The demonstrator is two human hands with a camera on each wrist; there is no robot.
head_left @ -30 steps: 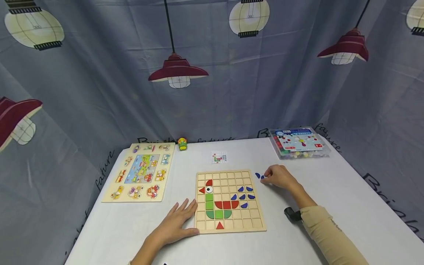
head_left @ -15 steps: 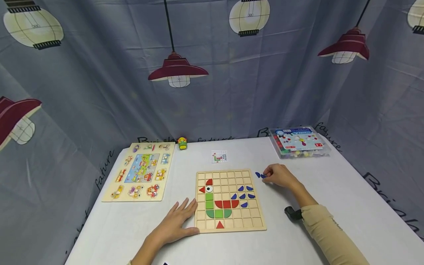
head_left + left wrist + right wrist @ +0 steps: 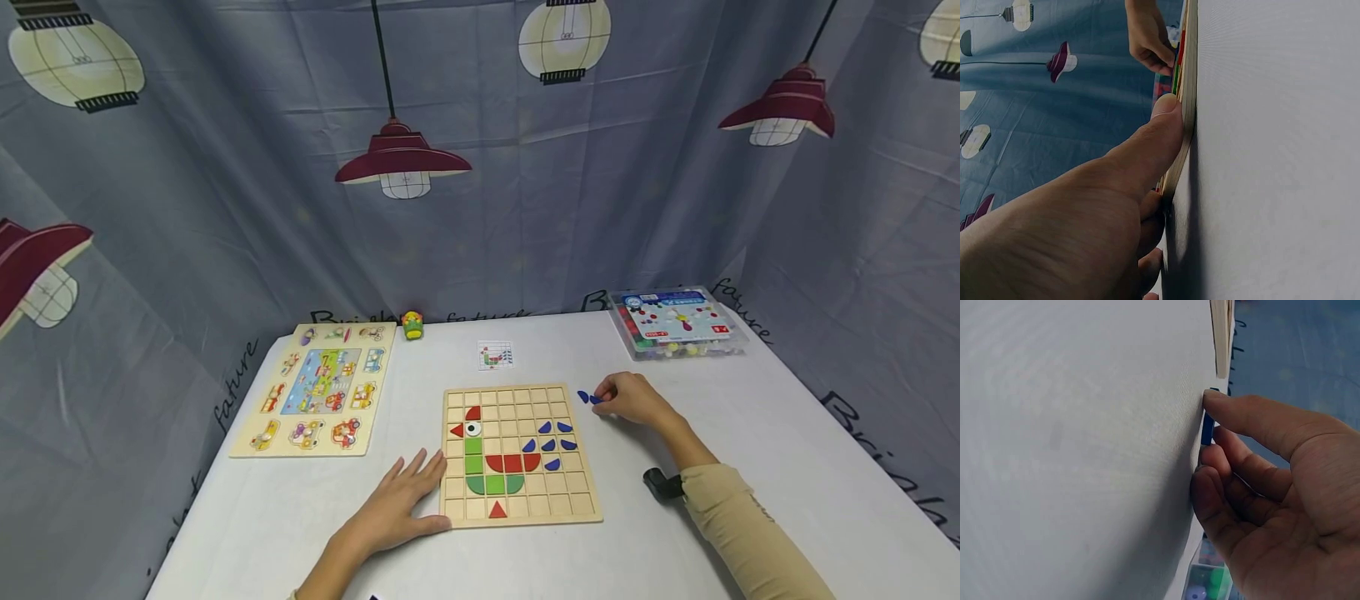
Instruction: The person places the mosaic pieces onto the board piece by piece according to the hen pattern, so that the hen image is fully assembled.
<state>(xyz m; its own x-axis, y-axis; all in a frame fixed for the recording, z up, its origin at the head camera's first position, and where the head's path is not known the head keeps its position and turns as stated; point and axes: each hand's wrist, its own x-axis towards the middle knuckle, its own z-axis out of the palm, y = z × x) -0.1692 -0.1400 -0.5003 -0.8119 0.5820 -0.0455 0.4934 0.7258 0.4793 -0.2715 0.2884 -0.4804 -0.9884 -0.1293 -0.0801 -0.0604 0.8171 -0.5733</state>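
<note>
A square wooden grid board [image 3: 517, 417] lies on the white table [image 3: 645, 550], with red, green and blue flat pieces and a round eye piece set in a bird shape. My left hand [image 3: 386, 510] rests with fingers spread, fingertips and thumb at the board's left edge; in the left wrist view its thumb [image 3: 1163, 128] lies against the board's side. Off the board's upper right corner, my right hand [image 3: 637, 400] pinches a blue quarter-round piece [image 3: 1208, 428] between thumb and fingers, low over the table. A second blue piece [image 3: 582, 397] lies just left of it.
Behind the board lies a small printed card [image 3: 496, 356] with a bird picture. A wooden vehicle puzzle [image 3: 251, 433] lies at the left, a small toy figure [image 3: 412, 325] at the back. A clear box of beads [image 3: 678, 325] stands back right.
My right hand's fingertips have shifted very slightly over the blue piece, which shows more clearly now. The left hand and the board have stayed in place.
</note>
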